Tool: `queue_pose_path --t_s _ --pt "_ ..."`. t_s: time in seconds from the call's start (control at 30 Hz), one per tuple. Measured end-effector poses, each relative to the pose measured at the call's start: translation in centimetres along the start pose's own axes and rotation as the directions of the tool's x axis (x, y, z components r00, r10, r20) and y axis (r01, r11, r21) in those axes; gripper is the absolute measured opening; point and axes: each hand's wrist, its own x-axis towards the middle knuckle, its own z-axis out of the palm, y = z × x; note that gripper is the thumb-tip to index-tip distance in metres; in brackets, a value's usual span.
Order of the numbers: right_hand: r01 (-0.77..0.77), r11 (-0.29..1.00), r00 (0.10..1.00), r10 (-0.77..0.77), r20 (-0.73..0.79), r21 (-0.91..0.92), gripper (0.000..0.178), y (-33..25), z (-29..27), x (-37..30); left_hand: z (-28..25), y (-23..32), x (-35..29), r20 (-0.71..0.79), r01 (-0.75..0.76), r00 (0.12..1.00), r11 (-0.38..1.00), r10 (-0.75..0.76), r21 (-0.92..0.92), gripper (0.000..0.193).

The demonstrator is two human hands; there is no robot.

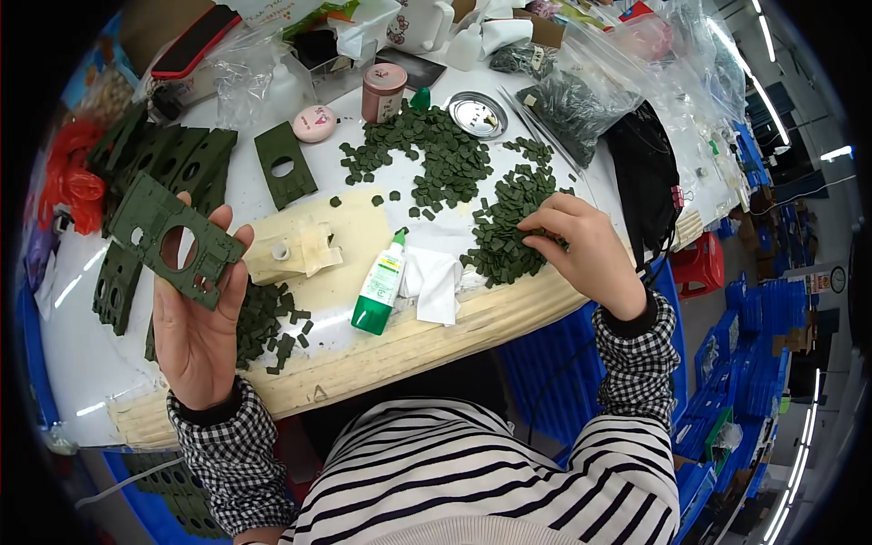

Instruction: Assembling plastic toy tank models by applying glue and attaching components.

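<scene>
Raised at the left, my left hand (200, 336) grips a dark green plastic model tank hull top (153, 211) with a large round hole, fingers behind it and thumb along its near edge. My right hand (586, 245) reaches down to a heap of small dark green plastic pieces (509, 222), thumb and forefinger nearly together at the heap. Whatever lies between those fingertips is too small to make out. Between my hands are a green-and-white glue bottle (380, 286) and a folded white tissue (432, 280). A cream-coloured block (291, 252) lies beside my left hand.
More green hull tops (195, 163) stack at the left, with a single one (284, 165) further in. Loose green pieces (263, 322) lie near the left front edge. Behind stand a pink tin (383, 91), a round metal lid (477, 115), tweezers (536, 123) and a clear bag (581, 91).
</scene>
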Motion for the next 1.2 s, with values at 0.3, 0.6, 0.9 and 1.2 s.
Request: queue_pose_path --t_s 0.3,0.6,0.9,1.2 --pt "-0.021 0.998 1.000 0.021 0.005 0.060 0.010 -0.3 0.4 0.2 0.3 0.3 0.1 0.050 0.041 0.998 0.988 -0.034 -0.149 0.047" --pt "-0.010 0.977 0.999 0.020 -0.045 0.212 0.015 -1.1 -0.8 1.0 0.6 0.6 -0.2 0.069 0.075 0.995 0.990 -0.067 -0.123 0.045" --pt "0.089 0.658 0.996 -0.034 -0.088 0.747 0.018 -9.3 1.0 5.9 1.0 0.5 -0.2 0.064 0.083 0.995 0.996 -0.080 -0.042 0.045" --pt "-0.203 0.202 0.974 -0.062 0.220 0.958 0.017 -11.8 3.1 9.1 1.2 0.6 -0.5 0.085 0.079 0.993 0.997 -0.077 -0.011 0.046"
